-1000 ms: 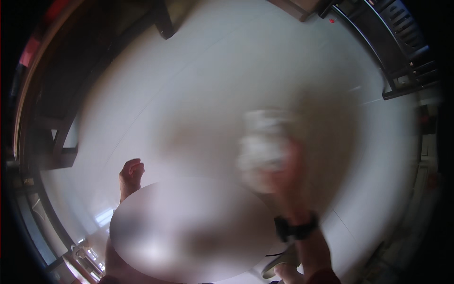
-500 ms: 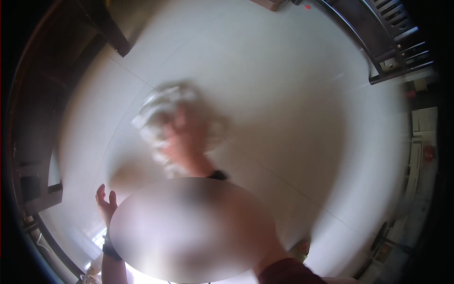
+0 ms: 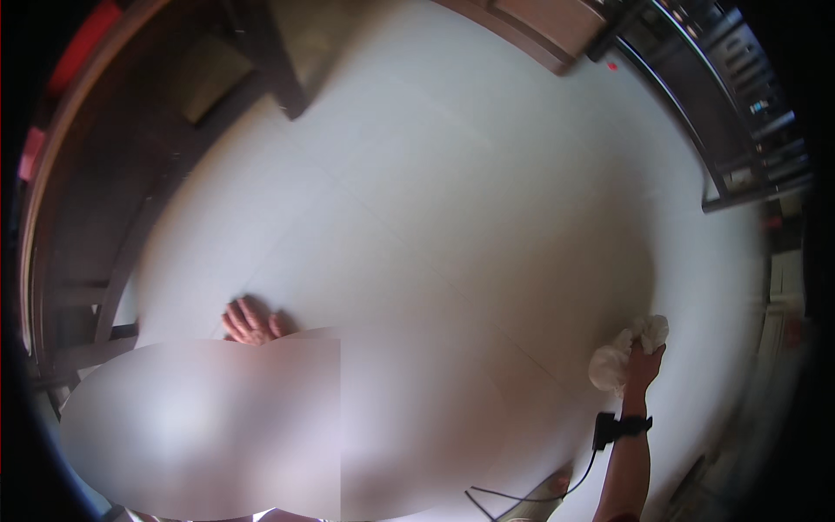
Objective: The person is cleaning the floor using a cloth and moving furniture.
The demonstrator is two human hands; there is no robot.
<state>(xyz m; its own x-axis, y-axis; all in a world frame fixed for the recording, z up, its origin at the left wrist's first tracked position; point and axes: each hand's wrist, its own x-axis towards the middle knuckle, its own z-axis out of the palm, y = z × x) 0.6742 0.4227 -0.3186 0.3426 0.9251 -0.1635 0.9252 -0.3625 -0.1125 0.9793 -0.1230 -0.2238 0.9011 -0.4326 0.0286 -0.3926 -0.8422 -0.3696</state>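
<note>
On the right side of the pale tiled floor (image 3: 417, 200), my right hand (image 3: 644, 364) is closed on a crumpled whitish cloth (image 3: 611, 367). The cloth bunches out past the fingers and lies against the floor. A black band (image 3: 623, 424) with a cable circles my right wrist. My left hand (image 3: 250, 322) rests on the floor at the left, with its fingers stretched out and nothing in them. A blurred patch hides the left forearm and much of the lower part of the view.
Dark wooden furniture (image 3: 87, 174) lines the left side, one leg (image 3: 291, 103) standing on the floor. A brown wooden piece (image 3: 539, 35) is at the top. A dark slatted rack (image 3: 696, 100) stands at the upper right. A small red bit (image 3: 612, 66) lies near it.
My right hand has swept the cloth from the middle of the floor far to the right and nearer to me. My left hand, raised before, is now down on the floor.
</note>
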